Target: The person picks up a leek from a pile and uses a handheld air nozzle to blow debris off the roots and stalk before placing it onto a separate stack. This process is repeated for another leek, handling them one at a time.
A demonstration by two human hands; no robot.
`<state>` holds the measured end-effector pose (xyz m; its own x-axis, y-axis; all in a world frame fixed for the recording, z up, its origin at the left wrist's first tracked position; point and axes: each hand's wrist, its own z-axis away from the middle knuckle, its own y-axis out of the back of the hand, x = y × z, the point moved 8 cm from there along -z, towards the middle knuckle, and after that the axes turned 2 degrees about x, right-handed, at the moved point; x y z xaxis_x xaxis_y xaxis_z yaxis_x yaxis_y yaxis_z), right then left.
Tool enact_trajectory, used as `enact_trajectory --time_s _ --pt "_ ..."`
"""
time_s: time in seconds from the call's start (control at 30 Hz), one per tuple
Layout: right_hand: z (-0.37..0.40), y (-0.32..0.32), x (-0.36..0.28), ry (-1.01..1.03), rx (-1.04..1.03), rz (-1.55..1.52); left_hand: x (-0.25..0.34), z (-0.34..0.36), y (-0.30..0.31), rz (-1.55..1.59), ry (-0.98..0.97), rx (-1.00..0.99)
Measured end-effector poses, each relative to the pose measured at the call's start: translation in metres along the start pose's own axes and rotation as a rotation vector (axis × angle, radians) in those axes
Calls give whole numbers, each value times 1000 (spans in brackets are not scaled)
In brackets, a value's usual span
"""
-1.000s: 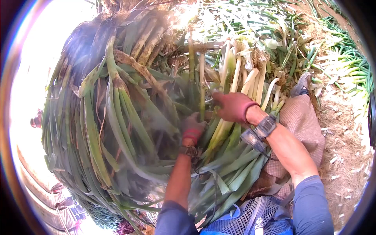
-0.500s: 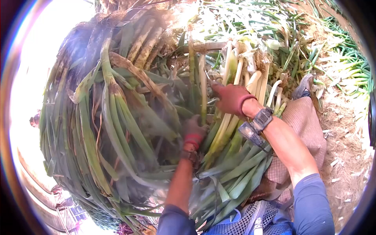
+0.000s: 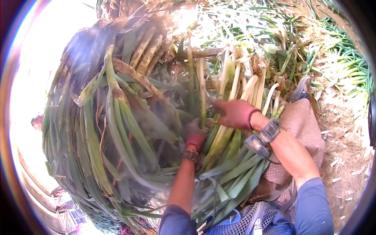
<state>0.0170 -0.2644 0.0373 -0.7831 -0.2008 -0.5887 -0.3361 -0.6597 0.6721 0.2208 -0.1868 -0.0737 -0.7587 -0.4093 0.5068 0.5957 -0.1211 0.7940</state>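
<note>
My left hand (image 3: 196,132), in a reddish glove, is closed around the lower part of an upright leek (image 3: 202,92) with a pale upper stem. Just to its right, my right hand (image 3: 234,113), gloved too, grips a thin knife (image 3: 210,98); the blade is blurred and lies close to that stem. Behind and below the right hand are several leeks with white stems (image 3: 249,88), their green leaves (image 3: 239,172) running toward my lap.
A large heap of long leeks (image 3: 90,133) fills the left side. Leaf trimmings (image 3: 243,23) lie at the back. More leeks (image 3: 354,66) are on the right, beyond straw-covered ground (image 3: 344,145). A shoe (image 3: 301,89) and checked cloth (image 3: 299,129) are nearby.
My right hand has moved down along the leek stem with the knife, nearer to my left hand. My left hand stays around the leek.
</note>
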Motion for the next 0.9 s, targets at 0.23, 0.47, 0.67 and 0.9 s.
enact_trajectory --time_s 0.23,0.47,0.67,0.9 --pt "86 -1 2 -2 -140 -25 -20 2 -17 41 -42 34" --pt "111 -7 16 0 -128 -10 43 36 -1 77 -128 -339" --pt "117 2 41 -99 2 -65 69 -70 63 190 -388 430" --pt "141 -13 34 -17 -142 -70 66 -157 42 -473 -265 173"
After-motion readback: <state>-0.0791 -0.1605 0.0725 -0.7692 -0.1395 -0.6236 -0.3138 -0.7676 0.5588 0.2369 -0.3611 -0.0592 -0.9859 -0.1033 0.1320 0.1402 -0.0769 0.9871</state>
